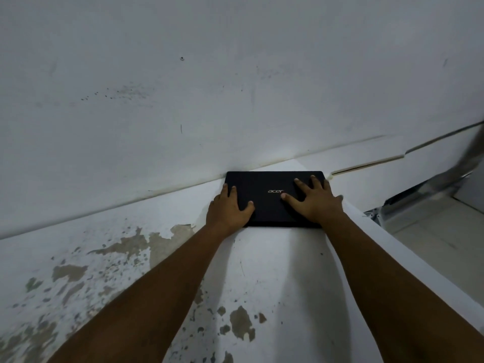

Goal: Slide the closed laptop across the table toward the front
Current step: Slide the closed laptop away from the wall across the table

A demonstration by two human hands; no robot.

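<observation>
A closed black laptop (267, 203) with a silver logo on its lid lies flat on the white table (272, 279), at the far end close to the wall. My left hand (229, 208) grips its left edge, thumb on the lid and fingers curled over the side. Flat on the right half of the lid rests my right hand (314, 203), fingers spread. Both arms are stretched out straight.
A white wall (183, 87) rises right behind the laptop. The table's paint is peeling in brown patches (146, 247) on the left and near side. The table's right edge (379, 226) drops to a tiled floor (440, 226) and a metal frame (429, 189).
</observation>
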